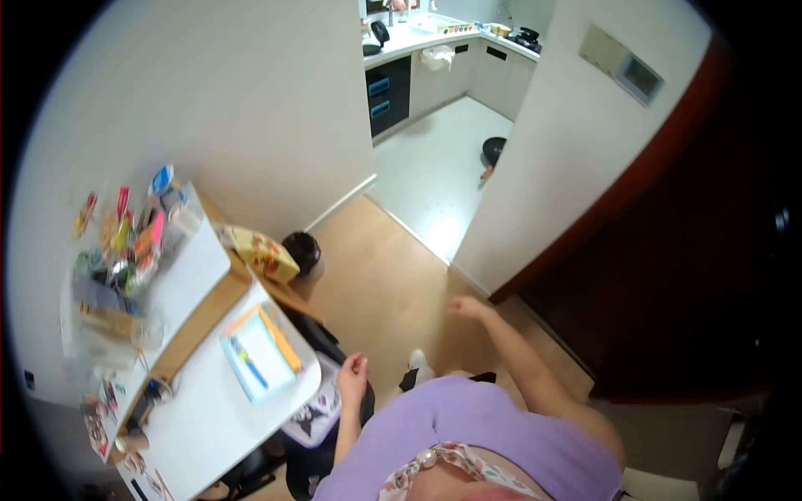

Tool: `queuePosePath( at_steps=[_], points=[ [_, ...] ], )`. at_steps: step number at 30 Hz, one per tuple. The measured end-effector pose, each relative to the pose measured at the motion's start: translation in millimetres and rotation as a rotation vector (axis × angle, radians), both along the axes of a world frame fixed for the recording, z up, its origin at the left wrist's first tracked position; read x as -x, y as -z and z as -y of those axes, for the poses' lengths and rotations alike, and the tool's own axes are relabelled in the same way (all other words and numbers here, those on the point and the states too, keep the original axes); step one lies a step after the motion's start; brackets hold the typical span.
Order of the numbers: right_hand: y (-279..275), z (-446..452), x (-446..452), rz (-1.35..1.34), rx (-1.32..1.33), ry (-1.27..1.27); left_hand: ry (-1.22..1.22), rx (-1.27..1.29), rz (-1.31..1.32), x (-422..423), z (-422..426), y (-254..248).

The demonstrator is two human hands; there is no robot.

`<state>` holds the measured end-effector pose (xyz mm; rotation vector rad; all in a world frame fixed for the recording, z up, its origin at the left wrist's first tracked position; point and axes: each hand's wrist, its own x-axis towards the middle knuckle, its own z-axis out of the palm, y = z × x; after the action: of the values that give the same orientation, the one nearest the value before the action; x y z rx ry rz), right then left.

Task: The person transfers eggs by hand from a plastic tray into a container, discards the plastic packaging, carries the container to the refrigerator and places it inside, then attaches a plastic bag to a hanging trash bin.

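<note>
My left hand (352,377) hangs beside the white desk (196,434), its fingers curled and nothing visible in them. Close below it is a chair with a lilac and white printed cushion (316,413). On the desk lie a light blue book or box (259,359) with a pen-like blue item (251,367) on top and an orange folder (284,338) under it. My right hand (470,307) is held out over the wooden floor, loosely closed, with no object visible in it. It touches nothing.
A black bin (302,252) and a yellow patterned bag (266,255) stand by the desk's far end. Ahead, a doorway opens onto a kitchen with a counter (405,37) and a black pan-like object (494,150) low by the wall. A dark red door (652,275) is on the right.
</note>
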<state>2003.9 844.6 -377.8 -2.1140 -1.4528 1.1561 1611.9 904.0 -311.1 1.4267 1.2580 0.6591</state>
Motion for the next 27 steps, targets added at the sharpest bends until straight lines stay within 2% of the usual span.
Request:
queuePosePath(
  at_steps=[2, 4, 6, 8, 11, 12, 14, 15, 17, 20, 21, 22, 24, 27],
  points=[
    [28, -18, -25, 0.107, 0.113, -0.13, 0.02, 0.02, -0.075, -28, -33, 1],
    [36, -24, -44, 0.016, 0.242, 0.046, 0.029, -0.008, -0.178, -50, -67, 5],
    [99, -30, -89, -0.146, 0.436, 0.015, -0.004, -0.007, -0.207, -74, -104, 9],
    [90, -44, -112, -0.1, 0.637, 0.111, -0.022, 0.003, -0.224, -102, -147, 14],
    [111, -79, -165, -0.176, 0.719, 0.208, -0.035, 0.081, -0.243, -157, -227, 21],
    [124, -94, -187, -0.177, 0.726, 0.243, -0.006, -0.045, -0.286, -174, -258, 41],
    [151, -143, -229, -0.193, 0.725, 0.303, -0.015, 0.022, -0.193, -224, -319, 37],
    [119, -175, -248, -0.158, 0.704, 0.307, 0.004, -0.025, -0.192, -261, -353, 29],
    [105, -248, -295, -0.159, 0.656, 0.248, 0.057, -0.086, -0.243, -306, -405, 12],
    [101, -366, -370, -0.241, 0.36, 0.262, 0.142, -0.137, -0.272, -383, -482, -5],
    [87, -408, -390, -0.211, 0.268, 0.274, 0.144, -0.11, -0.248, -403, -510, 9],
    [77, -443, -408, -0.355, 0.137, 0.354, 0.102, -0.125, -0.204, -424, -530, 10],
    [24, -514, -449, -0.443, 0.103, 0.369, 0.106, -0.05, -0.162, -472, -573, 15],
    [-9, -596, -525, -0.479, 0.038, 0.376, 0.186, -0.038, -0.199, -548, -640, 33]
  ],
)
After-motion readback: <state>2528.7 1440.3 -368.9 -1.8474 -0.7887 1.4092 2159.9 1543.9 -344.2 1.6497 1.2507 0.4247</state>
